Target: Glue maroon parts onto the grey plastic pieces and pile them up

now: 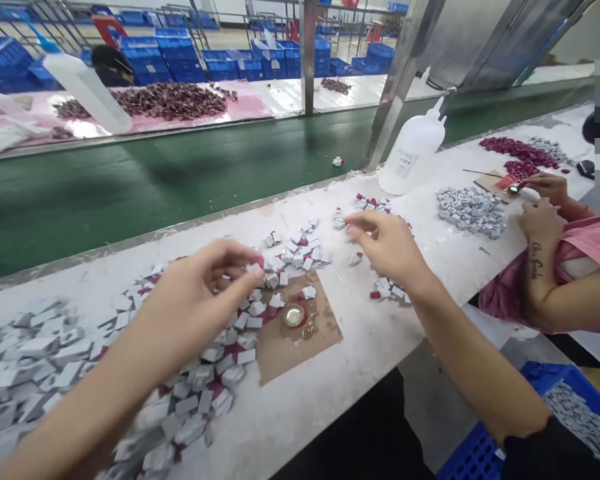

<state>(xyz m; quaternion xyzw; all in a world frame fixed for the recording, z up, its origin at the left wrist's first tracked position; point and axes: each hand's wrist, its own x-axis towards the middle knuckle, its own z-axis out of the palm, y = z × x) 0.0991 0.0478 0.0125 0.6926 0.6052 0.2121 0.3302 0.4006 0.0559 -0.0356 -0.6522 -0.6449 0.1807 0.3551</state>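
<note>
My left hand [200, 293] is above the brown cardboard square [325, 330], thumb and fingers pinched on a small grey-and-dark-red block [257, 264]. My right hand [393, 253] reaches towards the back of the white table. Its thumb and forefinger are closed at a small grey block [339, 220]; whether they grip it firmly is hard to see. On the cardboard lies a round, shiny dish [295, 316] with a red rim, wet patches around it. A large heap of grey blocks [195, 373], some with dark red parts, spreads under and beside my left arm.
A white squeeze bottle [413, 153] stands by the green conveyor belt [220, 167]. A co-worker's hands [545, 200] work at the right, near a grey block pile [470, 210] and a dark red pile [520, 153]. Below right is a blue crate [473, 453].
</note>
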